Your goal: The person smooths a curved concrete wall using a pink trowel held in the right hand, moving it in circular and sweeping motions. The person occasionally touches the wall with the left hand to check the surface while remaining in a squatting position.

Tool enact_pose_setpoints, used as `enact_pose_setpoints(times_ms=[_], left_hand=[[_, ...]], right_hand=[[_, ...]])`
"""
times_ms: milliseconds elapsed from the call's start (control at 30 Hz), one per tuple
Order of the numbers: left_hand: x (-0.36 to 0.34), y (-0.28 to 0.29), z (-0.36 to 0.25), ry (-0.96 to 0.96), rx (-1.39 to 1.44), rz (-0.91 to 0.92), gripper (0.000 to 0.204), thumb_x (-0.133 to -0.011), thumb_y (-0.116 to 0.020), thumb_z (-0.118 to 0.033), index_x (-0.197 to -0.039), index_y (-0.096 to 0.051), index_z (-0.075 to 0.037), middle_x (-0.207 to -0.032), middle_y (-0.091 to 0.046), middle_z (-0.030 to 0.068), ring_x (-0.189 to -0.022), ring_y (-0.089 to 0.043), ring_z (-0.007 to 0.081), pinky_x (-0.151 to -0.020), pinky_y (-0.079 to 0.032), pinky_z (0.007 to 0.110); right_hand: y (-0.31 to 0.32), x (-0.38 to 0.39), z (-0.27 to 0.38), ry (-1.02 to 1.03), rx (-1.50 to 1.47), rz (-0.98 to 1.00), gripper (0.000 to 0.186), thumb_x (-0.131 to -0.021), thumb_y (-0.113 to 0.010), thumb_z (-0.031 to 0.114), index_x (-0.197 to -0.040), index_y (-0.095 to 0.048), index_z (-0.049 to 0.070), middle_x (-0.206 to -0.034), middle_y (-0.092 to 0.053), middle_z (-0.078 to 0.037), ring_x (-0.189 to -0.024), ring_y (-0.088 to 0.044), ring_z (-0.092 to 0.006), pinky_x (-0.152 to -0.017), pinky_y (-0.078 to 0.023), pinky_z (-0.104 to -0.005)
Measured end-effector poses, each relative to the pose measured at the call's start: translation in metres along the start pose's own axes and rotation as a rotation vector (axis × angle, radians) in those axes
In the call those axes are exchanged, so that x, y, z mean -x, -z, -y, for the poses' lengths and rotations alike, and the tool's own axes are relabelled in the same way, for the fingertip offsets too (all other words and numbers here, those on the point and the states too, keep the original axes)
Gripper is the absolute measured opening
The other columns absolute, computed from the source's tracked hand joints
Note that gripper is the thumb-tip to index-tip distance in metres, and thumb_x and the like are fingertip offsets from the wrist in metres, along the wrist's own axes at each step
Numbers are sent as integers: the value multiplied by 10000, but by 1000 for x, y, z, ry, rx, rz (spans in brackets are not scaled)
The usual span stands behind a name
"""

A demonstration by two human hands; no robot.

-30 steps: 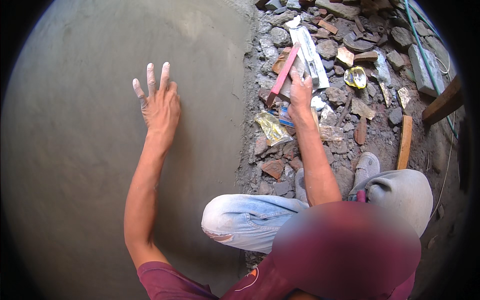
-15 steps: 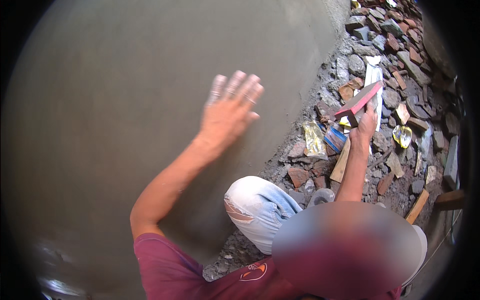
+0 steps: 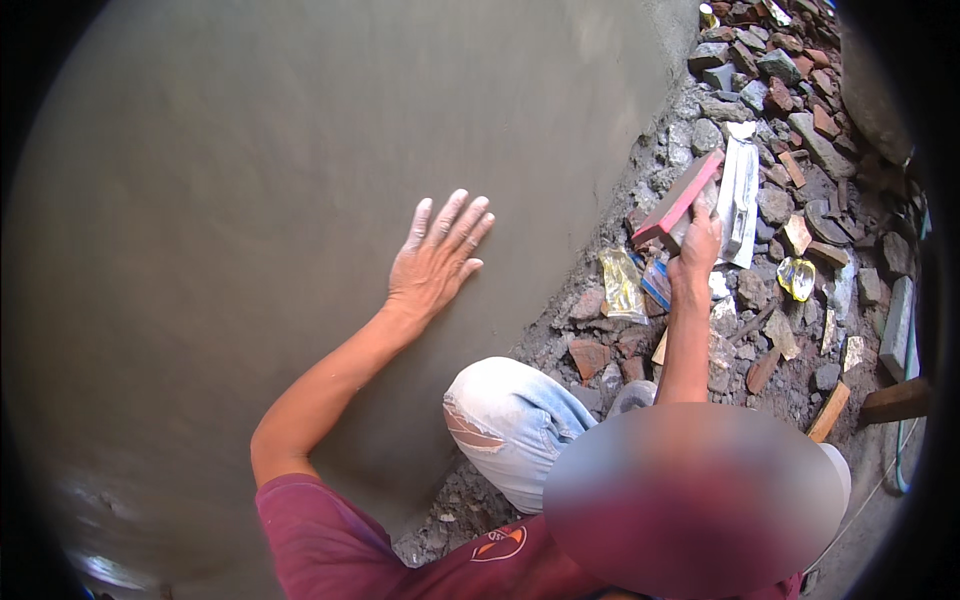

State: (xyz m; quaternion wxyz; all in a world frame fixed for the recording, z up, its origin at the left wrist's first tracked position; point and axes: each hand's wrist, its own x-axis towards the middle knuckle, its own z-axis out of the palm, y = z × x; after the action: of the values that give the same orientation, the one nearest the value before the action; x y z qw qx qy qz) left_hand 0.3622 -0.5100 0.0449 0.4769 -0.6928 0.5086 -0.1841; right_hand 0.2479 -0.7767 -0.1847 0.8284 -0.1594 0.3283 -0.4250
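at upper right, the right hand [image 3: 699, 243] grasps a red-edged block [image 3: 682, 196]; near centre, the left hand [image 3: 434, 262] spreads loose over grey cement [image 3: 250, 180].

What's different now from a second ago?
The view shifted: the rubble sits farther right in the picture. The left hand, over the grey surface, now shows all its fingers stretched out. The pink-edged block has turned, showing more of its broad face. The right hand still holds it; nothing was let go.

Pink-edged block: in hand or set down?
In hand: the right hand grips the pink-edged block. Cannot tell whether it touches the rubble.
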Motion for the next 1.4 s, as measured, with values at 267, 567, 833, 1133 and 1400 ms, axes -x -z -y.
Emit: enact_pose_setpoints(times_ms=[267,567,833,1133,1400], left_hand=[[-65,75,97,419,-12,-385,584,-996,-558,-447,-1526,-442,-231,-1617,-378,13,-1529,-262,274,-1241,-181,557],[112,85,-45,63,800,-506,434,-951,-627,-345,-1320,-605,-117,-1373,-581,167,-1312,-536,372,-1190,-269,586],[147,18,-114,540,920,-728,625,-1010,-439,-441,-1452,-420,-1,-1474,-445,236,-1398,-414,408,-1199,-251,621],[133,-3,-110,491,907,-631,730,-1010,-383,-583,-1443,-408,5,-1457,-458,239,-1390,-420,422,-1201,-239,609],[153,-5,-112,515,933,-581,702,-1008,-398,-581,-1407,-439,-5,-1435,-474,229,-1377,-430,429,-1197,-242,612]], right_hand=[[-68,66,-39,226,465,211,612,-979,-686,383,-1393,-458,-6,-1207,-629,-163,-1052,-650,-237,-914,-545,-383],[-134,144,-81,802,813,571,519,-942,-659,219,-1446,-544,265,-1174,-610,-243,-901,-677,-431,-733,-578,-501],[-186,33,-36,708,849,303,373,-977,-542,168,-1336,-642,185,-1073,-665,-286,-870,-659,-495,-733,-548,-542],[-143,74,-82,781,911,474,452,-918,-609,175,-1369,-629,177,-1086,-679,-259,-928,-640,-446,-758,-561,-506],[-136,119,-80,735,906,532,455,-895,-617,86,-1340,-647,176,-1216,-642,-228,-933,-654,-420,-731,-577,-483]])
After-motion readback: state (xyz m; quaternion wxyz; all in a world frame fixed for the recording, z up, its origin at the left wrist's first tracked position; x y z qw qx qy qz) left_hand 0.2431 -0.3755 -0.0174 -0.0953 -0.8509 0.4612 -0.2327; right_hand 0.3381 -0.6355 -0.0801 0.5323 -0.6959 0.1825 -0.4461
